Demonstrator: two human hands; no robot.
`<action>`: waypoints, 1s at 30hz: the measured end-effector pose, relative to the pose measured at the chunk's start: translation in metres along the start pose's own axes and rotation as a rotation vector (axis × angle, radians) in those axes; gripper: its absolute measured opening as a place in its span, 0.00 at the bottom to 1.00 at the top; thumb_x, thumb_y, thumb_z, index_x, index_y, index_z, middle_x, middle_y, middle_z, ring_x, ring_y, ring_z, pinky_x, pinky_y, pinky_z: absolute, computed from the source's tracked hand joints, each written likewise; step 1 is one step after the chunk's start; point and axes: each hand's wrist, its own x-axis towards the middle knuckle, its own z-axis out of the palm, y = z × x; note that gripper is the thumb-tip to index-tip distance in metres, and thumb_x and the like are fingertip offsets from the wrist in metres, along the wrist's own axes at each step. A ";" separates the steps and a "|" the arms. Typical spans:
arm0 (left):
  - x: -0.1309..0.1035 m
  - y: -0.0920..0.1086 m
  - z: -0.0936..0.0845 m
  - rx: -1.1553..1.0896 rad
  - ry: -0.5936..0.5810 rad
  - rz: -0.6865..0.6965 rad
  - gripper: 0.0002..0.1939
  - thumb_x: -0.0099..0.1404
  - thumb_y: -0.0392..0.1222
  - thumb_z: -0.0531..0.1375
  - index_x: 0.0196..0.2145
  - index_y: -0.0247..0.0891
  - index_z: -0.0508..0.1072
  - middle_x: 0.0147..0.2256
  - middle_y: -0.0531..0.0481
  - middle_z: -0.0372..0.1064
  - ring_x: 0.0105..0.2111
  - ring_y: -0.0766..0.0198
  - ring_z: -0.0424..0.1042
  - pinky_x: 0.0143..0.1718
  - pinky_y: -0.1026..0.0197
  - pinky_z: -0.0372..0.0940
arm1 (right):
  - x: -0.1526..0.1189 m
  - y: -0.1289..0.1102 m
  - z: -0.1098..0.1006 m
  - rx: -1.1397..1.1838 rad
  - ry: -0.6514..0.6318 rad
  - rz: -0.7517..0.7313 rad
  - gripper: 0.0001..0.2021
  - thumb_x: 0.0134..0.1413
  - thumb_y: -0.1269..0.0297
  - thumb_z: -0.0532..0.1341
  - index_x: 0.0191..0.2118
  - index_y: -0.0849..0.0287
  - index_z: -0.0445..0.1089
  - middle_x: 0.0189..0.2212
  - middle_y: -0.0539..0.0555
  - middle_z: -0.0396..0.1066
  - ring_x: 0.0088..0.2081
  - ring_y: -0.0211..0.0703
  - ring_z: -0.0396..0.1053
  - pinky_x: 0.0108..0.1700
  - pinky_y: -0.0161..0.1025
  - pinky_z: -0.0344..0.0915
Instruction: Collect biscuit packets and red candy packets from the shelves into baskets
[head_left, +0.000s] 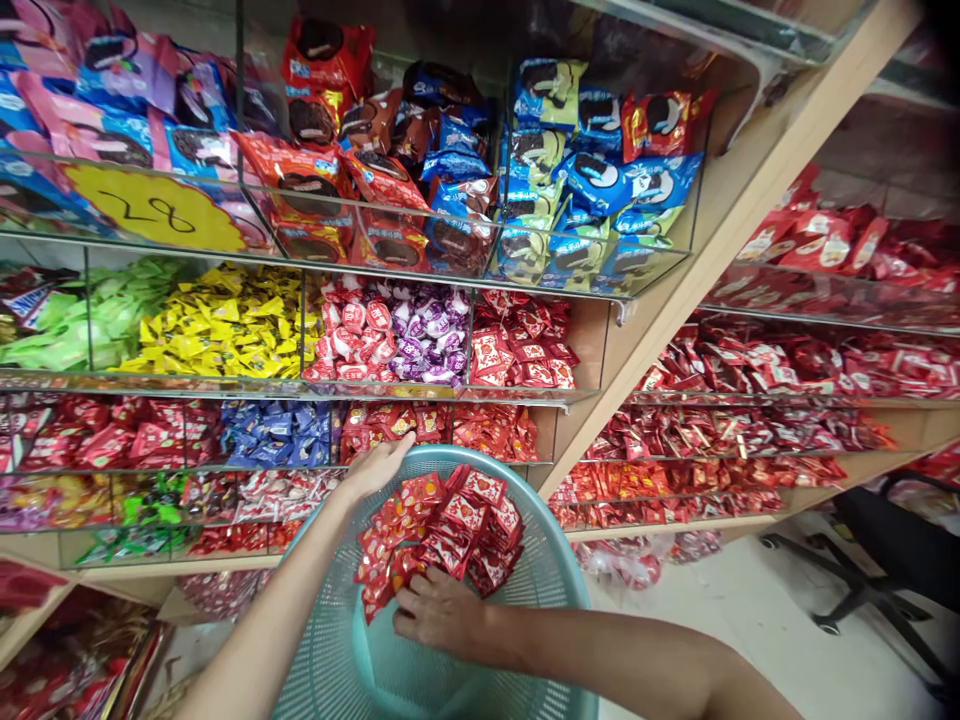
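Note:
A teal plastic basket [574, 560] with slotted walls stands low in front of me, with a heap of shiny red candy packets [450, 520] inside against its far side. My left hand [379, 468] is closed on the basket's far rim, its thumb lying along the top edge. Down in the basket, my right hand [439, 610] has its fingers curled at the near edge of the heap, against the packets. The undersides of those fingers are hidden. Part of the smooth basket floor shows below the right hand.
Shelves of wrapped sweets rise behind the basket, including yellow packets [232, 320] and blue packets [276, 435]. Cookie packs [311, 185] fill clear bins above, beside a yellow "28" sign [154, 207]. A wooden upright [720, 240] slants at right. A black wheeled chair [892, 560] stands lower right.

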 end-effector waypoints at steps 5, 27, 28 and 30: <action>0.001 -0.001 0.000 -0.004 -0.002 -0.006 0.40 0.57 0.69 0.34 0.49 0.44 0.69 0.51 0.45 0.66 0.53 0.49 0.62 0.51 0.53 0.56 | -0.002 0.000 -0.006 0.024 -0.041 -0.020 0.06 0.58 0.64 0.52 0.35 0.58 0.65 0.32 0.50 0.67 0.35 0.41 0.63 0.34 0.40 0.61; 0.004 -0.004 0.004 0.032 0.024 0.013 0.41 0.56 0.71 0.33 0.46 0.46 0.72 0.47 0.45 0.70 0.50 0.49 0.65 0.48 0.52 0.58 | 0.055 0.033 -0.034 0.025 -0.063 0.338 0.10 0.56 0.70 0.52 0.41 0.66 0.65 0.38 0.59 0.68 0.40 0.46 0.64 0.46 0.46 0.60; 0.004 -0.004 0.004 0.035 0.025 0.009 0.41 0.56 0.71 0.33 0.46 0.46 0.72 0.47 0.44 0.70 0.50 0.49 0.65 0.48 0.52 0.58 | 0.055 0.033 -0.035 0.013 -0.063 0.347 0.09 0.56 0.70 0.52 0.41 0.66 0.65 0.37 0.59 0.68 0.41 0.47 0.63 0.47 0.47 0.59; 0.004 -0.004 0.004 0.039 0.022 0.004 0.41 0.56 0.71 0.33 0.46 0.46 0.72 0.47 0.45 0.70 0.49 0.49 0.66 0.48 0.52 0.58 | 0.054 0.033 -0.037 -0.004 -0.066 0.352 0.09 0.56 0.71 0.51 0.41 0.65 0.65 0.37 0.59 0.68 0.42 0.47 0.62 0.47 0.49 0.58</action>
